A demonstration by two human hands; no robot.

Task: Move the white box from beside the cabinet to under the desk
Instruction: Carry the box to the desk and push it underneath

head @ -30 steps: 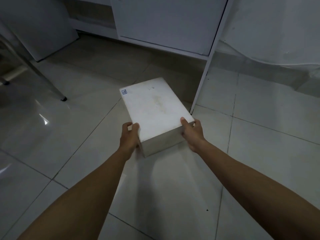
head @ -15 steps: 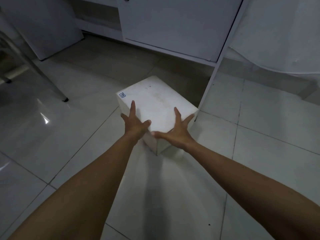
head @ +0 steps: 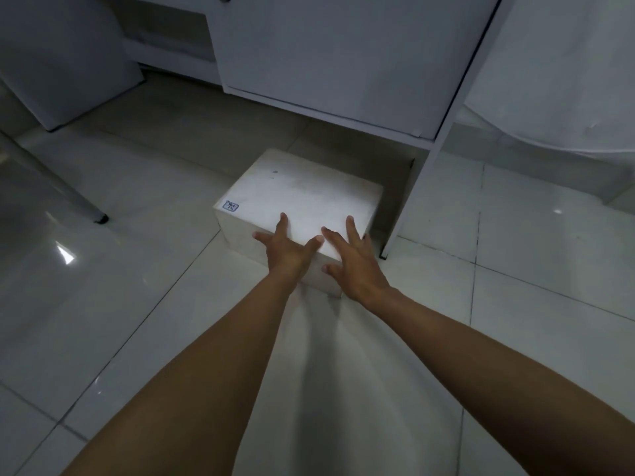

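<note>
The white box (head: 302, 197) lies flat on the tiled floor, with a small blue-printed label at its near left corner. It sits just in front of the gap below the white desk's closed compartment (head: 343, 63), left of the desk's side panel (head: 412, 201). My left hand (head: 287, 250) rests flat with spread fingers on the box's near edge. My right hand (head: 354, 262) lies beside it, fingers spread over the near right corner. Neither hand grips the box.
A slanted metal chair leg (head: 68, 194) with a black foot stands on the floor to the left. A white panel (head: 65, 63) stands at the back left. White draped cloth (head: 567, 80) hangs at the right. Glossy tiles spread all around.
My hands let go of the box's sides and moved onto its top near edge, fingers spread. The box has turned and slid away from me, closer to the gap under the desk.
</note>
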